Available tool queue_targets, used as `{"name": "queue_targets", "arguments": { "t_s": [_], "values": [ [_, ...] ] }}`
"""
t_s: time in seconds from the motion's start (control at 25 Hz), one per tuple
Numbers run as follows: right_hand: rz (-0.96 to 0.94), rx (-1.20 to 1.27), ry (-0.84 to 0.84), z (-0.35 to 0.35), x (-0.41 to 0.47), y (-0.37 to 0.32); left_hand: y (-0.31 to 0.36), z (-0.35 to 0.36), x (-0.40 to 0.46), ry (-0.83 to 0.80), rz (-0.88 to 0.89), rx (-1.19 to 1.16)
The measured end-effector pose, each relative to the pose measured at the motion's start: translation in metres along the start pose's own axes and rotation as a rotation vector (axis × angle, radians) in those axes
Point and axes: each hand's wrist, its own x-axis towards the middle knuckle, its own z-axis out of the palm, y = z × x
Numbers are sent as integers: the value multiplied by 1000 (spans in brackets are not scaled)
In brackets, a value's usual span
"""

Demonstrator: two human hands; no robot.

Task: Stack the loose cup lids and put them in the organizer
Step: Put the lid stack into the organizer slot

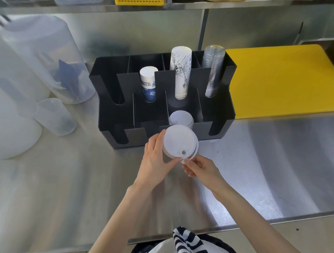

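— Fingers, left hand: status?
— Curled around the left rim of a small stack of white cup lids; thumb lies along the near edge, fingertips reach up past the far left edge. Grasping, not released.

— Fingers, right hand?
— Pinched on the near rim of the same stack, thumb tip on top beside the sip hole. At least two lids, slightly offset, held tilted above the tabletop, just in front of the organizer.

— Organizer, contents?
— Black, divided into compartments, slotted fronts. Front row, third compartment from the left: further white lids, directly behind the held stack. Back row: short printed paper cups in the second slot, tall sleeve of paper cups with line drawing in the third, stack of clear plastic cups in the fourth. Remaining compartments dark; contents not determinable.

— Surface?
— Stainless steel, brushed, reflective. Yellow cutting board to the right, touching or just beside the organizer. Translucent plastic containers to the left, a smaller measuring jug in front of them.

— Room?
— Steel backsplash behind; shelf above with a yellow basket at its edge. Striped cloth at the person's waist, near edge of view.
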Motion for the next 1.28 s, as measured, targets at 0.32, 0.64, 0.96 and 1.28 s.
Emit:
{"name": "queue_targets", "arguments": {
  "t_s": [0.32,0.64,0.96,1.28],
  "values": [
    [-41,55,80,1,36,-36,10,-16,51,46,71,59],
    [123,342,131,2,69,-49,18,-16,104,-15,124,209],
    [270,550,166,4,84,-44,21,-11,128,-105,133,363],
    [335,524,171,2,91,-32,19,-9,136,-189,168,691]
  ]
}}
